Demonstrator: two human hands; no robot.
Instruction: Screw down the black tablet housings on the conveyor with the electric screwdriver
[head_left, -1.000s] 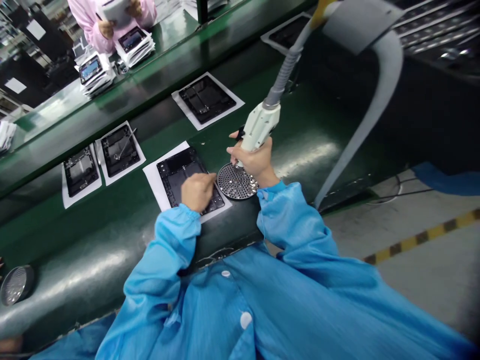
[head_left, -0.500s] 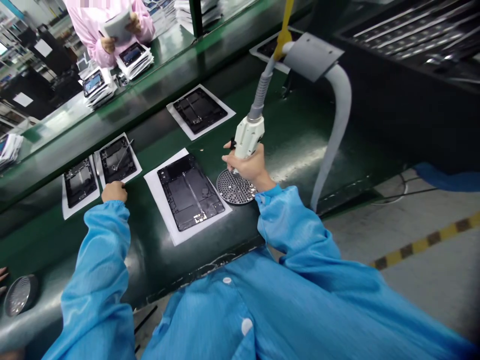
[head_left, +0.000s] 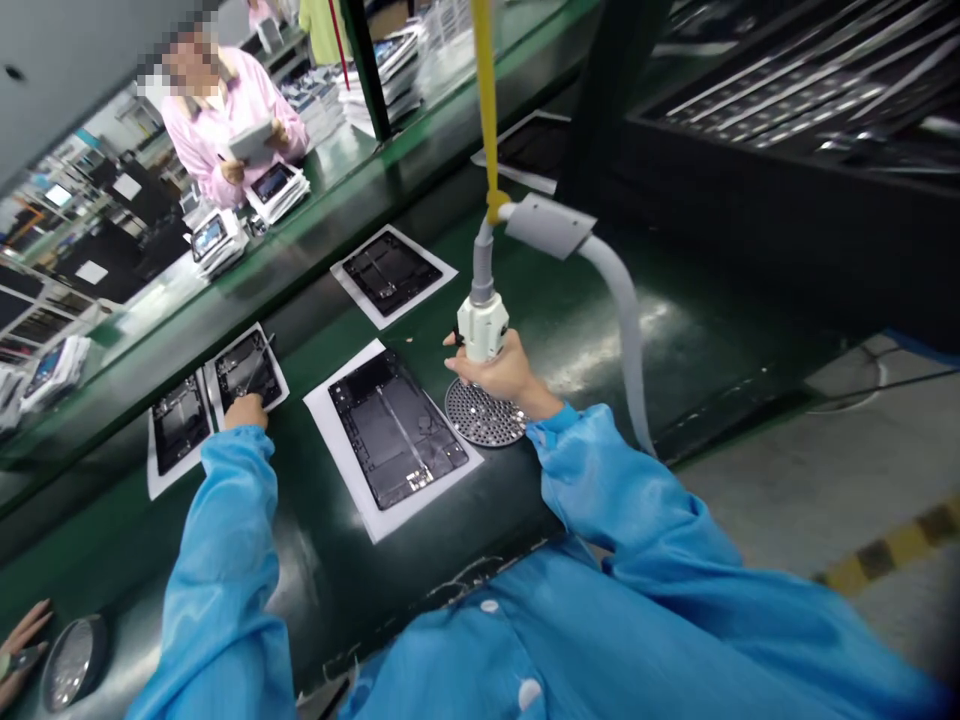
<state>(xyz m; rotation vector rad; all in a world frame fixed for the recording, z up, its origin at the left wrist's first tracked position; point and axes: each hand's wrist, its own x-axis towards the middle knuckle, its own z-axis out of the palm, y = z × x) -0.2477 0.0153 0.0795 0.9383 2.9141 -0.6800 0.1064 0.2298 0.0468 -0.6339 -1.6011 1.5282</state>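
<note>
My right hand (head_left: 499, 370) is wrapped round a white electric screwdriver (head_left: 482, 325), held upright over a round perforated screw dish (head_left: 484, 412). The screwdriver's lower end is hidden behind my fingers. Left of the dish, an open tablet housing (head_left: 397, 430) with a pale strip and small metal parts at its lower end lies on a white sheet (head_left: 375, 525). My left hand (head_left: 246, 412) is closed at the near edge of another tablet housing (head_left: 244, 368); its fingertips are hidden. A thin, light-coloured strip or tool crosses that housing.
More tablet housings lie at the left (head_left: 180, 425) and behind (head_left: 390, 270). A yellow strap (head_left: 486, 100) and grey hose (head_left: 626, 320) hang at the screwdriver. Another person's hand (head_left: 26, 640) is near a second dish (head_left: 75, 660). A person in pink (head_left: 240, 110) stands across the green bench.
The view has tilted up, so the scene sits lower. My left hand has moved slightly further onto the left tablet housing. My right hand keeps the screwdriver over the dish, now more upright.
</note>
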